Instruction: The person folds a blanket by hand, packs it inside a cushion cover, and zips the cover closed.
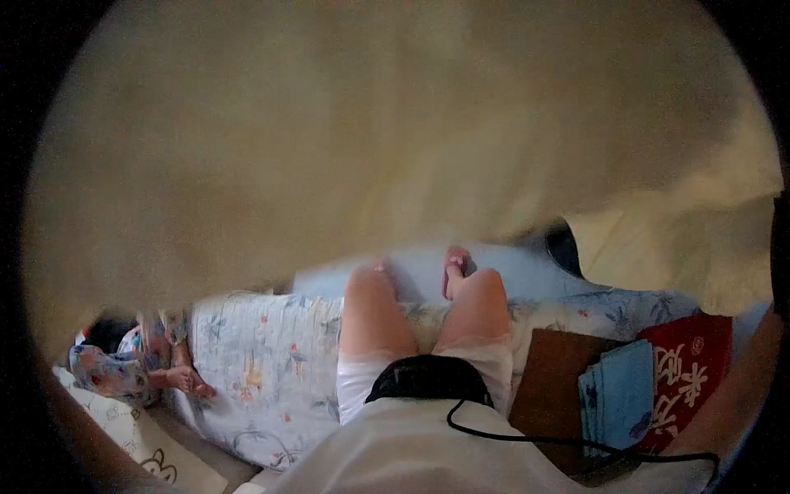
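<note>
A large pale yellow cloth [370, 148], blurred and very close, fills the upper part of the head view. Its lower edge hangs above my knees, with a lighter fold at the right. My forearms show only at the lower left and right margins, reaching upward along the sides. Neither of my hands is visible, so their grip on the cloth cannot be seen. Beside my right thigh, a folded blue cloth [621, 391] rests on a flat brown item [539, 387], partly over a red item with white characters [691, 370].
I sit on a seat with a floral quilted cover [255, 354]. Another person's bare feet [188, 380] and patterned clothing [107, 370] are at the left, near a white printed cushion [123, 428]. A black pouch [432, 383] lies on my lap; a black cable [527, 438] runs right.
</note>
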Action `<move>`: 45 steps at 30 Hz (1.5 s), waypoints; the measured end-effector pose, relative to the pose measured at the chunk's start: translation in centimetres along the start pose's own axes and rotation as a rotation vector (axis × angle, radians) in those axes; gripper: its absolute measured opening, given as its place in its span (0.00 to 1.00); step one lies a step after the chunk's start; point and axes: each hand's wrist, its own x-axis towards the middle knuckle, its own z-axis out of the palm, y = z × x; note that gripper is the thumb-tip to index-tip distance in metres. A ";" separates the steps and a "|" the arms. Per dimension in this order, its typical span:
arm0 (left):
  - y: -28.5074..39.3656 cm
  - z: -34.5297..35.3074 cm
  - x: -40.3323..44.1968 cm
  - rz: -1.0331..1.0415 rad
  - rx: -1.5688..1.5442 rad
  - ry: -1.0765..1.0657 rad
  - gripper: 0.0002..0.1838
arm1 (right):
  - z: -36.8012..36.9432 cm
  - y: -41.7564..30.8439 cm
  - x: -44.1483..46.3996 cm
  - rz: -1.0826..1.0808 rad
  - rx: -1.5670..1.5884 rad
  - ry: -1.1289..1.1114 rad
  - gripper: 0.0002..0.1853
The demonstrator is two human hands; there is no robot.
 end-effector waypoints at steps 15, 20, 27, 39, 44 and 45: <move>3.7 -4.4 0.5 0.095 0.021 0.084 0.21 | 2.3 1.9 9.5 -0.161 -0.040 0.198 0.12; 8.1 -0.3 -6.8 0.135 -0.058 -0.080 0.22 | 12.0 -6.9 0.3 -0.206 0.831 -0.720 0.16; 17.0 10.3 -29.9 -0.063 -0.024 -0.905 0.25 | 11.2 -21.5 -42.2 -0.548 0.307 -0.825 0.26; 13.3 12.7 -54.6 -0.734 -0.672 -1.221 0.28 | -3.3 -14.3 -53.1 -0.226 0.816 -1.480 0.25; 13.1 16.6 -57.2 -0.801 -0.839 -1.125 0.23 | 0.3 -7.3 -52.0 -0.350 0.047 -1.336 0.31; 12.4 17.1 -58.2 -0.909 -0.898 -1.142 0.22 | 1.7 -5.6 -53.0 -0.342 0.027 -1.338 0.31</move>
